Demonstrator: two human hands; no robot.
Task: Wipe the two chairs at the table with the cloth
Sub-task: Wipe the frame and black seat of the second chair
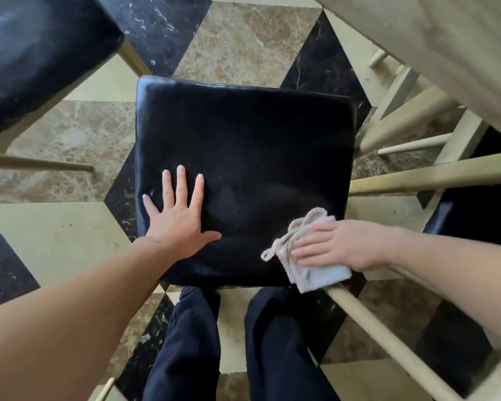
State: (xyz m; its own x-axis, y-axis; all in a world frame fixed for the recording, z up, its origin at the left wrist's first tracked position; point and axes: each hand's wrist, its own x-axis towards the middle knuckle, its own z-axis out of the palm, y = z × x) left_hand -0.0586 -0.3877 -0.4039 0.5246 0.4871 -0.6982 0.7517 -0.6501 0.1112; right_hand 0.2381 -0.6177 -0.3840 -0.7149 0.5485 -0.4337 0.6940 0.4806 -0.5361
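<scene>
A black padded chair seat [261,134] fills the middle of the view, directly below me. My left hand [180,218] lies flat on its near left part, fingers spread, holding nothing. My right hand [339,246] presses a crumpled beige cloth [310,270] onto the seat's near right corner, fingers flat on top of it. A second black chair seat [35,56] with pale gold legs stands at the upper left.
The pale wooden table [451,44] runs along the upper right, with its legs and rungs [411,117] below. Another dark seat [480,204] shows at the right edge. Pale chair rails [388,337] cross the lower right. My dark-trousered legs [237,348] stand on the patterned marble floor [237,47].
</scene>
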